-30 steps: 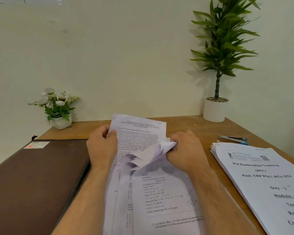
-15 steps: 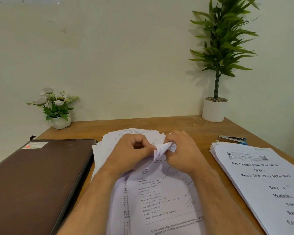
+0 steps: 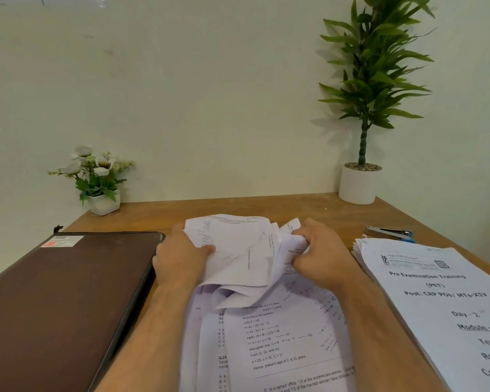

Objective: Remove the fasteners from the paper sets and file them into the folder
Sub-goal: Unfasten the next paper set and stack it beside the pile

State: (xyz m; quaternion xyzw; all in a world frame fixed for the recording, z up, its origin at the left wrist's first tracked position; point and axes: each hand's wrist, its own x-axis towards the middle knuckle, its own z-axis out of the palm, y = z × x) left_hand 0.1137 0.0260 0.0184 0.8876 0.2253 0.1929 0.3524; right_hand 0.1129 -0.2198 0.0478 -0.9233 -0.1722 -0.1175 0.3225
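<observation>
A printed paper set lies on the wooden table in front of me, its upper pages folded back and crumpled. My left hand grips the folded-back pages at their left side. My right hand pinches the bunched top corner of the set on the right. No fastener shows; my fingers cover that corner. A closed brown folder lies flat to the left of the papers. A second thick paper set with a printed title page lies to the right.
A metal and blue stapler or staple remover sits behind the right-hand paper set. A small white flower pot stands at the back left, a tall potted plant at the back right. The wall is right behind the table.
My left hand moved away from the corner to the left and now holds the folded-back pages apart. The right hand keeps its pinch on the corner.
</observation>
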